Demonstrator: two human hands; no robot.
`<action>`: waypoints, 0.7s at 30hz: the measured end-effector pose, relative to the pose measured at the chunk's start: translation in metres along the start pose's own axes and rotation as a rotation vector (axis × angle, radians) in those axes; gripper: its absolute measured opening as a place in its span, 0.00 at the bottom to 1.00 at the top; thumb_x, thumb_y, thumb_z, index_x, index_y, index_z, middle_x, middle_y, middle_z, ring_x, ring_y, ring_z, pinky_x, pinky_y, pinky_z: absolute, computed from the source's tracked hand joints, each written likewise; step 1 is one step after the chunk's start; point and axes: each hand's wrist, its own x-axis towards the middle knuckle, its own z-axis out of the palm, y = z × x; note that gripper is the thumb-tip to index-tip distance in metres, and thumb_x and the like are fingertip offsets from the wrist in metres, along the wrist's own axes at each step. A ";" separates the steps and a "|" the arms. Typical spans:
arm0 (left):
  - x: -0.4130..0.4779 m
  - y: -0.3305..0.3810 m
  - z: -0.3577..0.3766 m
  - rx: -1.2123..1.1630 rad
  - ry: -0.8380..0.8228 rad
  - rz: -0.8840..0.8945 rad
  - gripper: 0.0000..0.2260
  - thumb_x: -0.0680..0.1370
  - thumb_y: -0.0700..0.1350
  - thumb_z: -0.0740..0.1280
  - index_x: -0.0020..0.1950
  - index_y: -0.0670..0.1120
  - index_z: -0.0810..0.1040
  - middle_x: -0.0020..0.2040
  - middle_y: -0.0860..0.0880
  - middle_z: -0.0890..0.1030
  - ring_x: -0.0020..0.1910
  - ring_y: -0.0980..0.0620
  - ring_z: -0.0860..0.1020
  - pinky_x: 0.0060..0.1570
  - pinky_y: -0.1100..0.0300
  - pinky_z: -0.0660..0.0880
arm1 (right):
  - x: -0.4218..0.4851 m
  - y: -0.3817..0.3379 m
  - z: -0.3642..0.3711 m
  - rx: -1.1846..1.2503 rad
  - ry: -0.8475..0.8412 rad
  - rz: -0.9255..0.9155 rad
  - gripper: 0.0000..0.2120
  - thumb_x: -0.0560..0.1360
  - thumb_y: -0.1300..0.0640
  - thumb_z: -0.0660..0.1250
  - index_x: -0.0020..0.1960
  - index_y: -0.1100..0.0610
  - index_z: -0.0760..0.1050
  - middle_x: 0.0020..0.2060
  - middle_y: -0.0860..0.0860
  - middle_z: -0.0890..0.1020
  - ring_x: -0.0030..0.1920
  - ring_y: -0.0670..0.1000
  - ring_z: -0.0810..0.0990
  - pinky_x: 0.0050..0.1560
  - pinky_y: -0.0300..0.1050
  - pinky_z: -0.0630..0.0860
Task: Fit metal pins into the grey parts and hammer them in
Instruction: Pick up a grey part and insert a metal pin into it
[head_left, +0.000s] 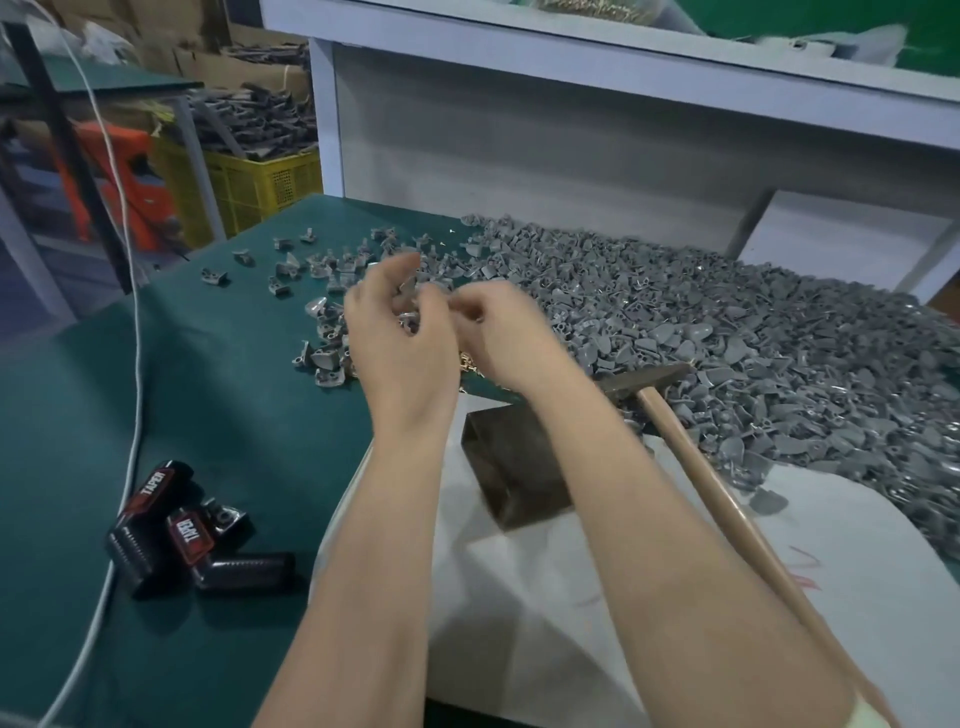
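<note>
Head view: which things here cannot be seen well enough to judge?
All in the head view.
What the left hand and right hand hold: motion blur and the backs of the hands hide it.
Metal pins: only a few gold bits show below the hands, too small to count.
Hammer: the right forearm and bottom edge hide the handle's end.
Metal block: the right forearm covers part of it.
</note>
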 end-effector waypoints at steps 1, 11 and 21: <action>0.001 -0.004 0.001 0.069 -0.077 -0.031 0.10 0.79 0.42 0.61 0.59 0.51 0.76 0.59 0.50 0.76 0.47 0.61 0.74 0.51 0.67 0.70 | -0.006 0.005 -0.014 0.020 0.043 -0.001 0.09 0.78 0.61 0.62 0.55 0.58 0.79 0.51 0.56 0.82 0.53 0.55 0.79 0.56 0.47 0.74; -0.002 -0.014 0.005 0.001 -0.242 -0.134 0.09 0.79 0.39 0.64 0.42 0.51 0.78 0.42 0.48 0.82 0.45 0.50 0.81 0.51 0.56 0.77 | -0.028 0.022 -0.032 0.220 0.171 0.024 0.11 0.73 0.60 0.70 0.54 0.56 0.74 0.48 0.50 0.80 0.50 0.49 0.80 0.54 0.45 0.77; 0.000 -0.016 0.005 -0.161 -0.038 -0.198 0.03 0.78 0.41 0.67 0.45 0.48 0.78 0.41 0.50 0.82 0.41 0.56 0.80 0.47 0.62 0.77 | 0.050 0.056 0.042 -0.485 -0.221 0.263 0.13 0.78 0.60 0.61 0.62 0.59 0.74 0.55 0.57 0.79 0.56 0.59 0.77 0.53 0.47 0.73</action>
